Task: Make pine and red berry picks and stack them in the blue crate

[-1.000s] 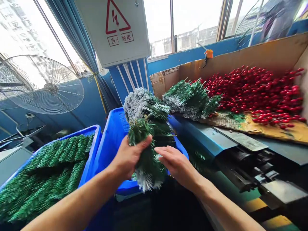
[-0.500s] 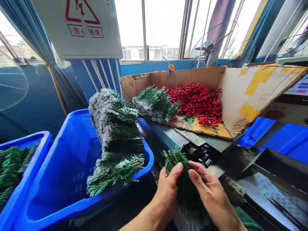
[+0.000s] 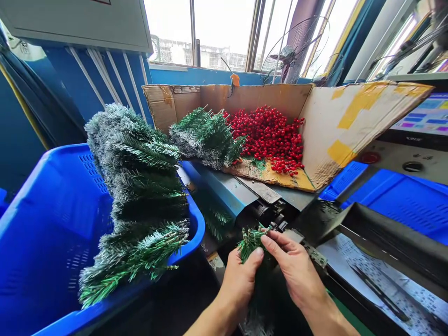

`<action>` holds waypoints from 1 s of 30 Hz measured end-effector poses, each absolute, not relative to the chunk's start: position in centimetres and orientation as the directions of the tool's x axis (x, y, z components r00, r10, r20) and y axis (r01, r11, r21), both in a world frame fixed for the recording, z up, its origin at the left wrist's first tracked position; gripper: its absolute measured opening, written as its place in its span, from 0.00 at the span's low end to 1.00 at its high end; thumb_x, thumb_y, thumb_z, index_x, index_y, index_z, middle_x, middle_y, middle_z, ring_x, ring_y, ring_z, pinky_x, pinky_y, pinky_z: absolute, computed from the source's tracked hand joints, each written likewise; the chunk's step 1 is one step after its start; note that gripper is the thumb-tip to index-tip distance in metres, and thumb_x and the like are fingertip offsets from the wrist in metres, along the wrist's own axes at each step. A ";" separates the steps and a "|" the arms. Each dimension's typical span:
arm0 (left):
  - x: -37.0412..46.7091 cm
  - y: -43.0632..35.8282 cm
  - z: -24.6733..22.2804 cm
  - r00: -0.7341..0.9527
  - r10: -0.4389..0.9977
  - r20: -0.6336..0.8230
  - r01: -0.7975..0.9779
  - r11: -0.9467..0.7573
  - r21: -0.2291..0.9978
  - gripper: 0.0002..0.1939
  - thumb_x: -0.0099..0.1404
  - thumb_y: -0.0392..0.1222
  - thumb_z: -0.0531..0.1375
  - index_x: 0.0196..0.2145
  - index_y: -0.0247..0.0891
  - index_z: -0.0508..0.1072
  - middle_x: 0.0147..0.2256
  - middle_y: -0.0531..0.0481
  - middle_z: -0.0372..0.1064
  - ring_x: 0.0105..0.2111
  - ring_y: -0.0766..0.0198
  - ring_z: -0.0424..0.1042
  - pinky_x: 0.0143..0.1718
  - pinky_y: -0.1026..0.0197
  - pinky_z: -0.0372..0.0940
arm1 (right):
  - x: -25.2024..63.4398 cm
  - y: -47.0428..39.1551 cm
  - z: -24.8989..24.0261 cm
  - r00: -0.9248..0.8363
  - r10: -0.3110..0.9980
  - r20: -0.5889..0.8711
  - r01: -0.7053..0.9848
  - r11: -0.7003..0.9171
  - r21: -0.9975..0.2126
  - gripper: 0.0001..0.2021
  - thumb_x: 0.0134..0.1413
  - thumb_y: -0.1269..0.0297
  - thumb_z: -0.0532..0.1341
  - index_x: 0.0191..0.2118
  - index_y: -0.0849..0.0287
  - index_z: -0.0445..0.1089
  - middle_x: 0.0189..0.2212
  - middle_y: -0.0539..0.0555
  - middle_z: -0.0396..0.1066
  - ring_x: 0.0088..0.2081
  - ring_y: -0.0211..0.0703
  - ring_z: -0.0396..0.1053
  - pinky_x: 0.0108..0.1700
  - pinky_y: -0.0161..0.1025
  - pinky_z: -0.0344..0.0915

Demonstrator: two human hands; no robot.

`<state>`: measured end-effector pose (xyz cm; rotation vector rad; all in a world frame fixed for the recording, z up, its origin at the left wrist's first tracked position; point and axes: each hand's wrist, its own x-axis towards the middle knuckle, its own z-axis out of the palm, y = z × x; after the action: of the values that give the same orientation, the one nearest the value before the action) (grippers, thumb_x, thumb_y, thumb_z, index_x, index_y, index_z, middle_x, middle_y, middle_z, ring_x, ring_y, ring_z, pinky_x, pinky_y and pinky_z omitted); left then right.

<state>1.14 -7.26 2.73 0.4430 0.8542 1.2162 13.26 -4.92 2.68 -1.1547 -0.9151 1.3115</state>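
My left hand point(image 3: 238, 275) is closed around a bunch of green artificial pine sprigs point(image 3: 248, 243), thumb across the front and stem ends pointing up. At the top right of that bunch, my right hand point(image 3: 293, 261) pinches a stem end between thumb and fingers. Lower down, the frosted tips of the bunch hang in shadow below the hands. Left of them, a tall stack of frosted pine sprigs point(image 3: 140, 182) leans on the rim of a blue plastic crate point(image 3: 42, 224). Red artificial berries point(image 3: 268, 135) lie heaped in an opened cardboard box point(image 3: 336, 135) beyond the hands.
More frosted pine sprigs point(image 3: 208, 137) rest at the box's left end. Just past my hands is a metal machine point(image 3: 252, 191). On the right are a black tray point(image 3: 385, 238), tweezers point(image 3: 380, 291) on patterned paper, and a control panel point(image 3: 402, 158). A fan point(image 3: 289, 53) stands by the window.
The view has turned right and down, so the crate, stack and box appear farther left. Both hands stay at the sprig bunch; the right fingers have moved closer over its stem ends.
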 end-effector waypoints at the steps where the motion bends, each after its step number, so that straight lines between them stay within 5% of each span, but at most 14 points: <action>1: 1.2 -7.3 2.7 0.127 0.937 -0.324 -0.643 0.327 0.692 0.24 0.50 0.48 0.70 0.43 0.34 0.76 0.37 0.42 0.77 0.39 0.53 0.74 0.46 0.53 0.65 | 13.1 -4.9 2.5 0.133 0.987 -0.090 -0.236 -0.057 -0.970 0.20 0.41 0.55 0.73 0.40 0.58 0.76 0.40 0.55 0.75 0.44 0.48 0.70 0.48 0.40 0.68; 5: 2.3 -7.5 2.6 0.180 0.938 -0.295 -0.703 0.333 0.629 0.19 0.56 0.45 0.66 0.44 0.33 0.74 0.36 0.43 0.76 0.37 0.56 0.74 0.44 0.56 0.65 | 12.2 -5.4 1.6 0.214 0.967 -0.139 -0.395 -0.044 -0.918 0.18 0.40 0.57 0.73 0.38 0.59 0.75 0.35 0.54 0.75 0.38 0.47 0.72 0.41 0.39 0.71; 13: 3.9 -6.9 0.5 -0.100 0.825 -0.557 -0.811 0.257 0.526 0.15 0.57 0.50 0.63 0.30 0.37 0.65 0.22 0.55 0.66 0.21 0.69 0.65 0.25 0.66 0.62 | 14.6 -5.4 1.9 0.514 0.850 -0.116 -0.500 0.188 -0.845 0.15 0.42 0.58 0.72 0.35 0.56 0.69 0.27 0.46 0.70 0.24 0.33 0.65 0.24 0.29 0.65; 16: 2.9 -6.8 0.1 -0.092 0.866 -0.491 -0.692 0.299 0.657 0.19 0.55 0.54 0.65 0.28 0.38 0.63 0.15 0.63 0.53 0.14 0.73 0.52 0.19 0.67 0.57 | 17.7 -5.0 2.1 0.542 0.839 0.038 -0.298 0.234 -0.925 0.15 0.42 0.57 0.71 0.35 0.55 0.70 0.25 0.45 0.68 0.17 0.28 0.54 0.17 0.26 0.53; 18: 2.3 -6.9 0.2 -0.072 0.895 -0.441 -0.595 0.316 0.739 0.21 0.53 0.55 0.66 0.33 0.36 0.67 0.16 0.63 0.53 0.14 0.74 0.50 0.19 0.67 0.55 | 18.9 -5.3 1.8 0.436 0.881 0.182 0.072 0.167 -0.983 0.14 0.45 0.54 0.69 0.36 0.54 0.73 0.25 0.48 0.70 0.17 0.32 0.57 0.17 0.30 0.55; 20: 2.2 -7.0 0.3 -0.045 0.916 -0.398 -0.538 0.314 0.782 0.23 0.51 0.54 0.68 0.37 0.34 0.70 0.20 0.59 0.61 0.17 0.73 0.55 0.21 0.67 0.56 | 18.9 -6.1 1.1 0.192 0.935 0.298 0.490 0.171 -0.854 0.12 0.51 0.52 0.64 0.37 0.52 0.75 0.29 0.50 0.73 0.24 0.40 0.67 0.24 0.35 0.64; 22: 2.4 -7.2 0.3 -0.004 0.938 -0.348 -0.503 0.299 0.811 0.22 0.50 0.52 0.69 0.36 0.32 0.72 0.24 0.54 0.65 0.21 0.71 0.60 0.24 0.66 0.58 | 18.0 -7.2 0.2 -0.059 0.939 0.338 0.718 0.275 -0.639 0.12 0.58 0.54 0.57 0.41 0.49 0.75 0.34 0.50 0.74 0.32 0.46 0.72 0.33 0.39 0.67; 25: 2.7 -7.3 0.0 0.022 0.947 -0.321 -0.484 0.291 0.826 0.18 0.51 0.51 0.69 0.29 0.32 0.73 0.23 0.54 0.65 0.23 0.70 0.60 0.26 0.66 0.57 | 16.3 -8.4 -1.0 -0.189 0.908 0.374 0.808 0.360 -0.467 0.14 0.65 0.58 0.50 0.48 0.47 0.72 0.37 0.49 0.74 0.33 0.44 0.73 0.34 0.39 0.66; 30: 2.7 -7.3 -0.4 -0.005 0.952 -0.307 -0.508 0.262 0.821 0.17 0.52 0.50 0.68 0.29 0.32 0.73 0.22 0.54 0.65 0.23 0.70 0.61 0.27 0.66 0.58 | 15.9 -8.8 -1.4 -0.261 0.869 0.421 0.753 0.456 -0.474 0.14 0.66 0.62 0.52 0.52 0.50 0.69 0.41 0.51 0.73 0.38 0.43 0.73 0.39 0.37 0.68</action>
<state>2.74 -7.33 -0.45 0.5672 1.0023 1.2524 15.89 -8.76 -1.41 -1.3478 -2.0693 0.2332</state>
